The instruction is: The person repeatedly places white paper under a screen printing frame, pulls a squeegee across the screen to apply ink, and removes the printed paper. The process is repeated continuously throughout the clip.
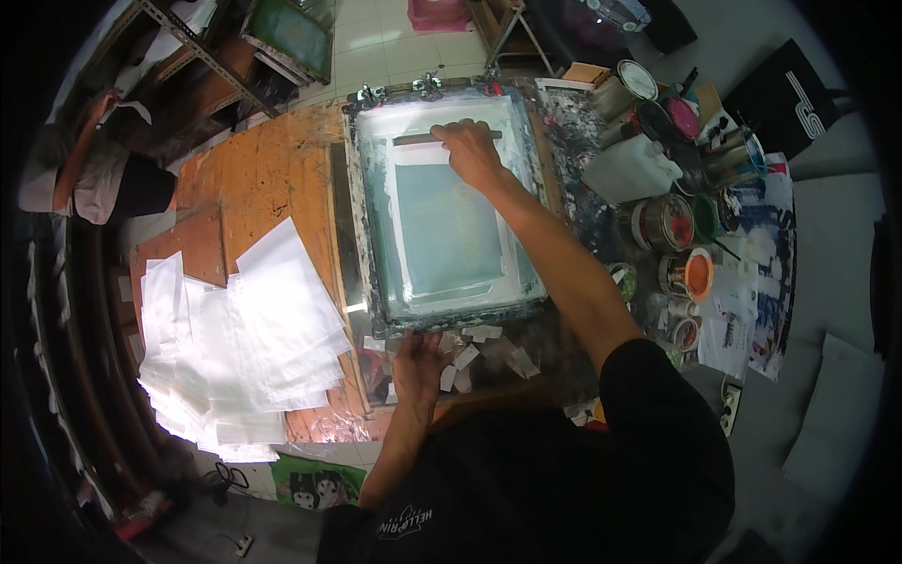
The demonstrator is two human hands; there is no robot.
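A screen printing frame with pale blue-green mesh lies in front of me. Near its far end, my right hand is closed over a long, dark-edged squeegee lying crosswise on the screen. My right forearm reaches over the frame's right side. At the near edge of the frame is my left hand, fingers curled against that edge and their tips partly hidden. Small pale scraps lie beside it. Metal clamps stand along the far edge of the frame.
White sheets or bags are heaped on the wooden table at left. Paint cans, a white jerrycan and an orange-filled tub crowd the right side. Another person is at far left, beside metal shelving.
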